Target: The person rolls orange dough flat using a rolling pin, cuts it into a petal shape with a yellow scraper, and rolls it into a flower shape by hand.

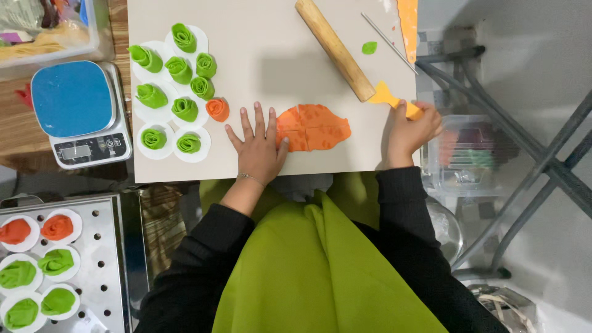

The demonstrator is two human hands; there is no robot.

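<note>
The left hand (259, 145) lay flat and open on the tabletop (259, 61), its thumb touching the orange dough (313, 127). The right hand (410, 132) was curled around a yellow scraper (394, 102), hiding its handle, beside the rolling pin (333, 48).

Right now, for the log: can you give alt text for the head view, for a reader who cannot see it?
A person's left hand lies flat beside a scored orange dough sheet on a beige board, while the right hand grips a yellow scraper. A wooden rolling pin and green dough rolls lie further up the board.
</note>
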